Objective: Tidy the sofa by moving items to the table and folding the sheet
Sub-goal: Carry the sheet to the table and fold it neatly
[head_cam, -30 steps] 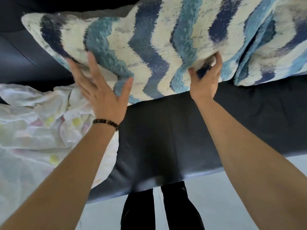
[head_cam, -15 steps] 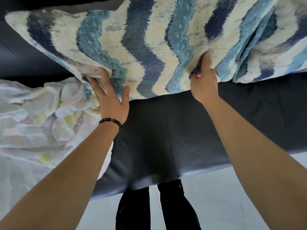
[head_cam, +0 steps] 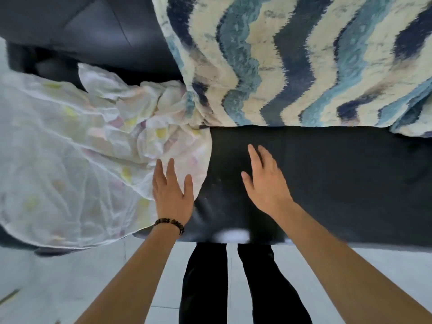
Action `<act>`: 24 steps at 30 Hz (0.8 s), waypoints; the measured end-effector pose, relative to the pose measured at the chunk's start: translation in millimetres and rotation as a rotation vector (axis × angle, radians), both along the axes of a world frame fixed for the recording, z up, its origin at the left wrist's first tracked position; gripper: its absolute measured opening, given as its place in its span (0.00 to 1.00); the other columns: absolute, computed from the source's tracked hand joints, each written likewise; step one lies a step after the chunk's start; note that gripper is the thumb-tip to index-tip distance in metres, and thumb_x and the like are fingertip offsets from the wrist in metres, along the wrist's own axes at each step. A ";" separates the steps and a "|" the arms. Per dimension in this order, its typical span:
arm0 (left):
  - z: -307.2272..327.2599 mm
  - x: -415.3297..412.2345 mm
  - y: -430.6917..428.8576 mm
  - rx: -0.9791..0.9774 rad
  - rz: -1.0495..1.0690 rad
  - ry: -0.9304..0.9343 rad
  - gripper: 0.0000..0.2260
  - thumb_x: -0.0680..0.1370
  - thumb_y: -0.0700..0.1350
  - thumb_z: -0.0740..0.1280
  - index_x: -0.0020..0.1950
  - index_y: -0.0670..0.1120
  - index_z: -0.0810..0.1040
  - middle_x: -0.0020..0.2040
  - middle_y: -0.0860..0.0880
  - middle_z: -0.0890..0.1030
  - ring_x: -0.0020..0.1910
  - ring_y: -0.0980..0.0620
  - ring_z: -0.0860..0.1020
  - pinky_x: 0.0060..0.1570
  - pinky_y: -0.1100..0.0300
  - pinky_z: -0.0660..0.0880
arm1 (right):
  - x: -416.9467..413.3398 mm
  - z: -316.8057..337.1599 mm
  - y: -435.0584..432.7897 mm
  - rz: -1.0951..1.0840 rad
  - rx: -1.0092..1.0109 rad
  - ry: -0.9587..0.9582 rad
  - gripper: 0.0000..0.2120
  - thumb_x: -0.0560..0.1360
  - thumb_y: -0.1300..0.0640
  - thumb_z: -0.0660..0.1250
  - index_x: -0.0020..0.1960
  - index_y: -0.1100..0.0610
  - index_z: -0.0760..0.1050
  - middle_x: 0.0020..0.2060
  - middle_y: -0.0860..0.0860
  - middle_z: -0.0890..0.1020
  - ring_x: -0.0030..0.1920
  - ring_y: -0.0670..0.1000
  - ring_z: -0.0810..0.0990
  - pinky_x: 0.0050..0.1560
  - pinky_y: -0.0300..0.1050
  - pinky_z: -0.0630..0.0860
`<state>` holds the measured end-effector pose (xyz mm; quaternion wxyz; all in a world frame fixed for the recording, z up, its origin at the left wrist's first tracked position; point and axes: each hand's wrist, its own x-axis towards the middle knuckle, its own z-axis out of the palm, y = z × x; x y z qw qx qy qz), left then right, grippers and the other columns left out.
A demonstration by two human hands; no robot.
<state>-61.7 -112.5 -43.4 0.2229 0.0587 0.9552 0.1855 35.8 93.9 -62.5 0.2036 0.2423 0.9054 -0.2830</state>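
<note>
A large cushion point(head_cam: 292, 59) with blue, teal and cream wavy stripes leans against the back of the dark sofa point(head_cam: 339, 183). A crumpled white sheet point(head_cam: 70, 160) with pale yellow and pink spots covers the sofa's left part and hangs over its front edge. My left hand point(head_cam: 171, 192), with a bead bracelet at the wrist, is over the sheet's right edge with straight fingers and holds nothing. My right hand point(head_cam: 265, 181) hovers open above the bare seat, free of the cushion.
A second cushion point(head_cam: 418, 118) of the same pattern shows at the right edge. The sofa's dark backrest point(head_cam: 93, 31) fills the upper left. My legs in black trousers point(head_cam: 245, 284) stand on a light tiled floor point(head_cam: 70, 281) before the seat.
Both hands have let go of the striped cushion and dropped toward the seat. The cushion now rests against the backrest. My view has shifted, showing more of the sheet.
</note>
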 end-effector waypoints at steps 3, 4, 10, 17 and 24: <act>-14.2 14.6 -66.2 -0.172 -0.076 -0.053 0.33 0.79 0.62 0.61 0.79 0.46 0.60 0.80 0.40 0.54 0.78 0.38 0.54 0.73 0.37 0.57 | -20.0 -13.4 -41.0 0.218 0.018 -0.006 0.36 0.83 0.45 0.58 0.82 0.55 0.43 0.80 0.60 0.52 0.77 0.60 0.60 0.71 0.54 0.67; -22.7 17.5 -87.3 -0.245 -0.098 -0.104 0.36 0.77 0.65 0.61 0.79 0.47 0.58 0.80 0.40 0.53 0.78 0.39 0.52 0.73 0.38 0.54 | -28.8 -20.1 -53.8 0.281 0.021 -0.004 0.38 0.82 0.44 0.59 0.82 0.54 0.41 0.80 0.60 0.50 0.77 0.60 0.58 0.72 0.55 0.66; -69.6 36.9 -175.4 -0.594 -0.474 -0.133 0.27 0.71 0.55 0.73 0.67 0.45 0.75 0.76 0.38 0.63 0.79 0.40 0.53 0.71 0.39 0.46 | -63.2 -64.6 -115.2 0.662 0.153 -0.040 0.46 0.76 0.42 0.68 0.82 0.53 0.43 0.81 0.58 0.43 0.80 0.64 0.43 0.78 0.63 0.52; -44.6 12.9 -165.0 -0.126 0.037 0.054 0.05 0.78 0.43 0.66 0.51 0.44 0.74 0.33 0.45 0.79 0.38 0.40 0.77 0.42 0.51 0.71 | -71.9 -43.4 -135.0 0.113 -0.073 0.124 0.12 0.83 0.54 0.57 0.63 0.57 0.71 0.46 0.54 0.80 0.51 0.60 0.79 0.53 0.51 0.72; 66.0 -27.6 -163.1 0.294 0.746 0.091 0.06 0.80 0.49 0.59 0.52 0.48 0.73 0.35 0.57 0.75 0.35 0.56 0.73 0.34 0.58 0.67 | -84.5 57.5 -150.6 0.012 -0.500 -0.225 0.30 0.70 0.22 0.58 0.64 0.39 0.70 0.44 0.40 0.79 0.43 0.44 0.78 0.42 0.40 0.74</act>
